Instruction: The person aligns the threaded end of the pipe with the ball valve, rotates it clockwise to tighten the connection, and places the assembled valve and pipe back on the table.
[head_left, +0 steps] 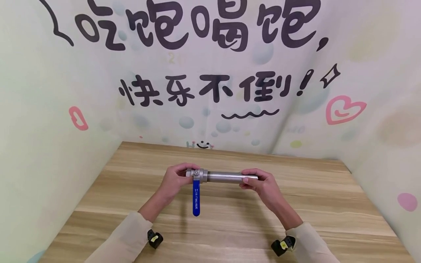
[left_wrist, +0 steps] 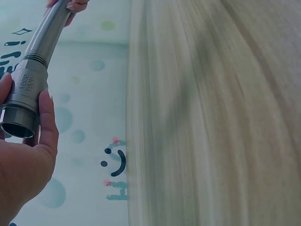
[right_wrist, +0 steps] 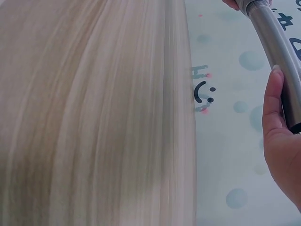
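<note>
A steel ball valve [head_left: 197, 174] with a blue lever handle [head_left: 196, 199] is joined to a straight metal pipe [head_left: 227, 177]. My left hand [head_left: 173, 181] grips the valve's hexagonal end, and the lever points toward me. At the other end, my right hand [head_left: 263, 185] holds the pipe between thumb and fingers. Valve and pipe lie level in a line, held over the table. In the left wrist view the valve body [left_wrist: 28, 87] shows raised lettering, an open bore and screw threads where the pipe enters. The right wrist view shows the thumb along the pipe [right_wrist: 277, 47] near its open end.
A wood-grain table [head_left: 210, 230] spreads under both hands, with their shadows on it. Behind it stands a pale printed wall [head_left: 210, 128] with dark lettering, and side panels close in left and right. Black wrist mounts [head_left: 154, 239] sit at both sleeves.
</note>
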### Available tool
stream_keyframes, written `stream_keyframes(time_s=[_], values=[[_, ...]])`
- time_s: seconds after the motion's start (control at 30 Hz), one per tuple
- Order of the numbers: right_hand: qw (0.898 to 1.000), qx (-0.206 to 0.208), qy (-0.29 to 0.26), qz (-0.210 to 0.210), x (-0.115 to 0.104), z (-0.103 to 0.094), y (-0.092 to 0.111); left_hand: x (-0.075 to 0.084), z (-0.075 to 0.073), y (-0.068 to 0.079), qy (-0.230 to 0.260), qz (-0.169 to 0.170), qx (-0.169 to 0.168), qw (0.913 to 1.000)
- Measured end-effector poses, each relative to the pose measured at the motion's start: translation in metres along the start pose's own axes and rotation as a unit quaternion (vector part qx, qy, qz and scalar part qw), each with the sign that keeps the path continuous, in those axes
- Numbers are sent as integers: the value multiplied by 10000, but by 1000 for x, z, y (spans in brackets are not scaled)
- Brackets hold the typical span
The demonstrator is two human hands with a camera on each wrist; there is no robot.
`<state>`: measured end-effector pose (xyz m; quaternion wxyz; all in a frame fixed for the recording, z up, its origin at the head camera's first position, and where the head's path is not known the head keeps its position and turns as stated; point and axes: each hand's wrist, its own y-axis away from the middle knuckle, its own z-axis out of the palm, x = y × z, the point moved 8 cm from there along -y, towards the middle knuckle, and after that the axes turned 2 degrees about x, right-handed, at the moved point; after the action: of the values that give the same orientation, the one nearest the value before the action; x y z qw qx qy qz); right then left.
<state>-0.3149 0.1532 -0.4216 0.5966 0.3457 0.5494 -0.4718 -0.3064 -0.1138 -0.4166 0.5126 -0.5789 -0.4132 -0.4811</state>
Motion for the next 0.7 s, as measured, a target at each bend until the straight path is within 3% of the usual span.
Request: stream_keyframes(time_s=[0.37, 0.7], values=[[9998, -73, 187, -5, -1, 1, -1, 0, -2, -2, 15, 141, 78, 9999], [9998, -110, 161, -63, -3, 3, -1, 0, -4, -1, 17, -20, 123, 9999]])
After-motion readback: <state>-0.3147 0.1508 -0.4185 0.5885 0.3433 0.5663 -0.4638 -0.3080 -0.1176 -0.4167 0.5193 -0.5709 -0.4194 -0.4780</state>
